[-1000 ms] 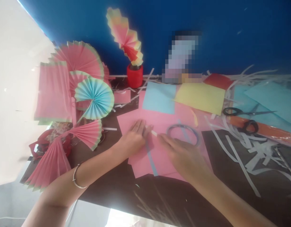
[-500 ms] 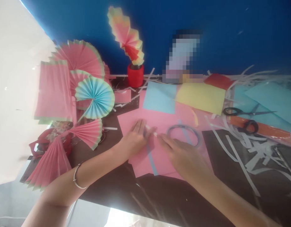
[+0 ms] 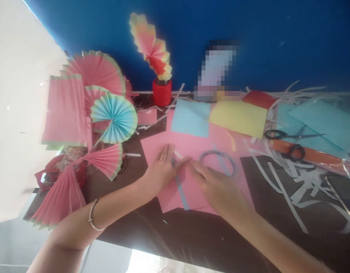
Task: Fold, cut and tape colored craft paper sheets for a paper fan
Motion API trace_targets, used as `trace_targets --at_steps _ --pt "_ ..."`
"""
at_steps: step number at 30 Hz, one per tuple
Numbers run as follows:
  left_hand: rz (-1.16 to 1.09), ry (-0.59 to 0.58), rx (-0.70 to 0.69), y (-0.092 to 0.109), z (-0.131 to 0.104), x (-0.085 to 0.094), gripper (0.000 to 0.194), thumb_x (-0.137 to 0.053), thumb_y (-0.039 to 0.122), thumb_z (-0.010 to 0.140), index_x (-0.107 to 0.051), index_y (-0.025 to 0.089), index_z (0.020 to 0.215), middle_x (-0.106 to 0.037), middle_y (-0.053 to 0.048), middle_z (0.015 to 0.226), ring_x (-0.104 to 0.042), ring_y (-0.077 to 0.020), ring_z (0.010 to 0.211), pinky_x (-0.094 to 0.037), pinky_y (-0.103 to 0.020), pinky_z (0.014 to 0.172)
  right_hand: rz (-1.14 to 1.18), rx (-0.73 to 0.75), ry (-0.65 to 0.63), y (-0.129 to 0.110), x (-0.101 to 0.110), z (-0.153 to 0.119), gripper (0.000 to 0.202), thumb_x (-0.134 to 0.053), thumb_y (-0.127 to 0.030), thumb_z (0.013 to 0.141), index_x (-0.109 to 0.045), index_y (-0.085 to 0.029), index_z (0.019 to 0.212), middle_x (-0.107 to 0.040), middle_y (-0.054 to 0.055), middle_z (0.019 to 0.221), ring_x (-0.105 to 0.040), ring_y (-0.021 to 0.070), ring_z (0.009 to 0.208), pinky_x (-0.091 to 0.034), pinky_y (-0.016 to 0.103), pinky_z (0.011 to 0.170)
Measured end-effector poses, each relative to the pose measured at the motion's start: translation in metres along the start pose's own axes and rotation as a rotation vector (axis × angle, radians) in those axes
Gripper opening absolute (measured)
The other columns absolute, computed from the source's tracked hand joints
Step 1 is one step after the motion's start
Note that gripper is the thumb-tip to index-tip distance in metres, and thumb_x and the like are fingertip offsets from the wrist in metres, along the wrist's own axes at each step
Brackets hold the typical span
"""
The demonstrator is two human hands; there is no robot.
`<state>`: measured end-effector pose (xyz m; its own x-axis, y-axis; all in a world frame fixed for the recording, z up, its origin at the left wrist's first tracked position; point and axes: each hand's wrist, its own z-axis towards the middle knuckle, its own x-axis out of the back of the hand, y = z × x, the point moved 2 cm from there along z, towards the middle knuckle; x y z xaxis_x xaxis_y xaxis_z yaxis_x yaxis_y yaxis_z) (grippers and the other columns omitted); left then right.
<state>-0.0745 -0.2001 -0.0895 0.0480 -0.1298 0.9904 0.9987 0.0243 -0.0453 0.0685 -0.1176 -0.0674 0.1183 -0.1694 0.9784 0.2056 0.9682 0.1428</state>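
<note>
On pink paper (image 3: pixel 199 195), two hands (image 3: pixel 160 174), apparently one white strip (image 3: pixel 178 154).

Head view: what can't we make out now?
Head view:
- Thin white paper-like strip: lower end hidden by bare left hand and bare right hand; grip unclear.
- Pale oblong thing: masked by pixel blocks.
- Slim shiny rod: cut off by right edge.

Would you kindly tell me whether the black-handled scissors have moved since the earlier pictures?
No: the scissors keep the same place against the flat orange sheet partly beneath them; both merely appear slightly further left in view.
</note>
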Motion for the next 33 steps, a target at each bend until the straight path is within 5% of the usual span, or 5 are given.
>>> trace_targets --at_steps 9,15,20,27,33 --pt "-0.321 0.193 0.164 -0.025 0.007 0.008 0.056 -0.042 0.016 0.084 -0.029 0.011 0.138 -0.034 -0.022 0.142 -0.020 -0.0316 0.137 -0.030 -0.050 0.106 0.204 -0.151 0.155 0.018 0.008 0.001 0.044 -0.037 0.002 0.079 -0.060 -0.020 0.109 -0.067 0.002 0.101 -0.062 0.0126 0.069 -0.043 0.024 0.053" --pt "-1.023 0.437 0.335 -0.026 0.024 0.024 0.066 -0.051 0.033 0.083 -0.020 0.021 0.140 -0.035 -0.017 0.142 -0.036 -0.0233 0.131 -0.037 -0.040 0.102 0.733 -0.382 0.258 0.048 0.047 0.007 0.025 -0.045 -0.019 0.088 -0.066 -0.021 0.100 -0.070 0.003 0.100 -0.066 0.0166 0.089 -0.053 0.025 0.070" --pt "-1.691 0.443 0.667 -0.005 0.027 0.031 0.050 -0.033 0.039 0.090 -0.030 0.016 0.134 -0.045 -0.019 0.134 -0.050 -0.0211 0.120 -0.044 -0.039 0.096 0.870 -0.527 0.421 0.064 0.067 0.004 0.023 -0.049 -0.025 0.087 -0.068 -0.019 0.098 -0.071 0.005 0.096 -0.067 0.0199 0.088 -0.056 0.030 0.070" --pt "-2.278 0.236 0.554 0.051 0.042 0.052 0.039 -0.058 0.046 0.078 -0.065 0.012 0.095 -0.066 -0.015 0.108 -0.059 -0.0269 0.108 -0.042 -0.041 0.097 0.407 -0.212 0.567 0.052 0.039 -0.010 0.032 -0.042 -0.014 0.088 -0.062 -0.020 0.113 -0.067 0.006 0.109 -0.063 0.0182 0.099 -0.052 0.031 0.084" --pt "-2.289 0.277 0.688 0.053 0.051 0.031 0.032 -0.071 0.041 0.068 -0.069 0.011 0.081 -0.071 -0.013 0.091 -0.063 -0.0257 0.099 -0.043 -0.038 0.093 0.091 0.029 0.492 0.044 0.018 -0.017 0.051 -0.037 -0.004 0.085 -0.045 -0.022 0.132 -0.063 0.007 0.119 -0.062 0.0166 0.102 -0.050 0.031 0.087"
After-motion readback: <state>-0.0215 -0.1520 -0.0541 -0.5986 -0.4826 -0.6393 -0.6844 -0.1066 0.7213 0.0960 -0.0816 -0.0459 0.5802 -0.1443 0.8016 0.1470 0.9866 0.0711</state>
